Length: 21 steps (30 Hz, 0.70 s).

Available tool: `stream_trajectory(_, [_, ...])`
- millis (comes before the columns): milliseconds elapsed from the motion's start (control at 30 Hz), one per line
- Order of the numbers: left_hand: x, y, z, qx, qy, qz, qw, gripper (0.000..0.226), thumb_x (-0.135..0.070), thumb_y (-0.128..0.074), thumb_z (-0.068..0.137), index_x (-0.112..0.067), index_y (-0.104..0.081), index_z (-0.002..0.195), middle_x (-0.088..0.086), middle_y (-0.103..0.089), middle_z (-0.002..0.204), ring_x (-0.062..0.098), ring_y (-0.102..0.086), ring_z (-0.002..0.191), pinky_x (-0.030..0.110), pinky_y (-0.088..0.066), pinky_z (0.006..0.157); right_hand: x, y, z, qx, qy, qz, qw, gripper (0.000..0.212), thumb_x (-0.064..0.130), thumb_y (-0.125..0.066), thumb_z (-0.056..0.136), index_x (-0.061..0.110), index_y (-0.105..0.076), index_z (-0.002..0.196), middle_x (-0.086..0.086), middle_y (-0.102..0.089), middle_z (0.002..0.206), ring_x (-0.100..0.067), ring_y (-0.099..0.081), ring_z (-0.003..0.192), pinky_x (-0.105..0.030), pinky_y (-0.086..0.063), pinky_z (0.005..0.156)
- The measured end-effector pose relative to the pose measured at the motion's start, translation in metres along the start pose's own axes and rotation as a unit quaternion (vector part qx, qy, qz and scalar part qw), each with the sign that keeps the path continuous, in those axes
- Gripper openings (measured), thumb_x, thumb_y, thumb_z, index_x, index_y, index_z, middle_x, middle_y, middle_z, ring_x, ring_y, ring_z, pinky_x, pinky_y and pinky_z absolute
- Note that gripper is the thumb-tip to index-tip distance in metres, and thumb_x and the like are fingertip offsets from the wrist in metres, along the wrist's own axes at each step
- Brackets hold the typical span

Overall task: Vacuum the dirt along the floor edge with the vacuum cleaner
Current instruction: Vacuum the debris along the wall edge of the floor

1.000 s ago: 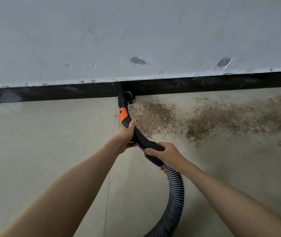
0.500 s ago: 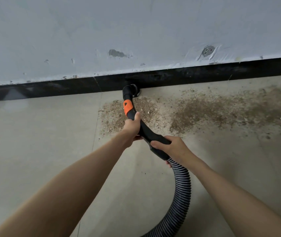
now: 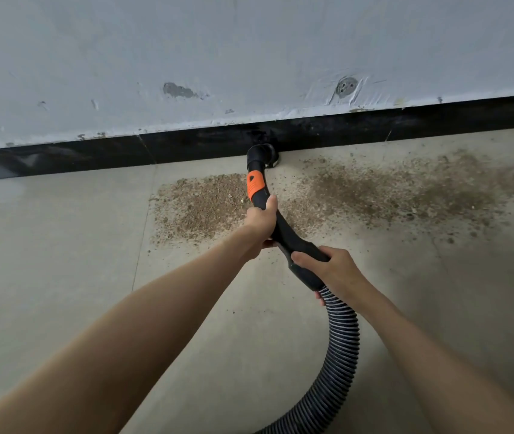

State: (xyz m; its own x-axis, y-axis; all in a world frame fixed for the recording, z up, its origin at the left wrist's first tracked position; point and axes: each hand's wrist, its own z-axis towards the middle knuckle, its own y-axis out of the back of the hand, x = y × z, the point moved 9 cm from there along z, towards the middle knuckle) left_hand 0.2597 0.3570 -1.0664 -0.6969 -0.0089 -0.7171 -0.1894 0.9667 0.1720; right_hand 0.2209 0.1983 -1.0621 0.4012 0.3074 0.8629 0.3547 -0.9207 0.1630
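Observation:
A black vacuum wand with an orange band (image 3: 255, 184) reaches down to the floor edge. Its nozzle (image 3: 262, 155) touches the floor against the black skirting board (image 3: 187, 144). My left hand (image 3: 260, 219) grips the wand just below the orange band. Farther back, my right hand (image 3: 332, 267) grips the black handle where the ribbed hose (image 3: 340, 355) begins. Brown dirt lies on the beige floor in a dense patch (image 3: 202, 205) left of the wand and a wider, thinner spread (image 3: 406, 186) to its right.
A pale grey wall (image 3: 249, 57) with chipped spots rises above the skirting. The hose curves down and out of view at the bottom. Tile joints cross the floor (image 3: 46, 261) on the left.
The nozzle has slid to the right along the skirting. The dense dirt patch that lay right of the wand now lies to its left. Both hands keep their grip.

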Motion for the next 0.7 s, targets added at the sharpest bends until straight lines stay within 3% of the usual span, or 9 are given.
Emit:
stream_trajectory(167, [-0.006,-0.040,-0.005,0.037,-0.006,0.007,0.999,0.050,-0.051,-0.034,0.099,-0.007,-0.045,0.119,0.007,-0.057,0.096,0.019,-0.058,0.080,0.028,-0.052,0.057,-0.008,0.032,-0.008,-0.033,-0.007,-0.003,0.999,0.037,0.034,-0.077,0.081,0.000,-0.063,0.081,-0.009,-0.058,0.055,-0.021,-0.052,0.037,-0.028,-0.044,0.040])
stream_trajectory(367, [-0.014,-0.079,-0.007,0.036,-0.006,0.018,0.999,0.054,-0.051,-0.035,0.098,-0.006,-0.042,0.127,0.006,-0.055,0.090,0.018,-0.056,0.073,0.028,-0.051,0.055,-0.018,0.071,-0.010,-0.060,-0.012,0.002,0.998,0.035,0.035,-0.077,0.079,0.003,-0.063,0.075,-0.004,-0.057,0.047,-0.021,-0.052,0.037,-0.026,-0.043,0.039])
stream_trajectory(533, [-0.024,-0.108,-0.006,0.050,-0.017,0.042,0.998,0.056,-0.052,-0.034,0.099,-0.007,-0.037,0.132,0.010,-0.055,0.107,0.020,-0.056,0.077,0.027,-0.050,0.053,-0.028,0.095,-0.011,-0.091,-0.015,0.021,0.995,0.039,0.038,-0.077,0.077,0.001,-0.063,0.076,-0.007,-0.057,0.050,-0.024,-0.053,0.041,-0.029,-0.046,0.041])
stream_trajectory(700, [-0.038,-0.136,-0.010,0.091,-0.041,0.082,0.992,0.055,-0.051,-0.032,0.099,-0.005,-0.044,0.127,0.010,-0.059,0.100,0.020,-0.058,0.076,0.026,-0.051,0.055,-0.026,0.108,-0.014,-0.148,-0.010,0.050,0.988,0.039,0.037,-0.075,0.080,0.003,-0.059,0.072,-0.009,-0.054,0.051,-0.022,-0.051,0.037,-0.027,-0.044,0.040])
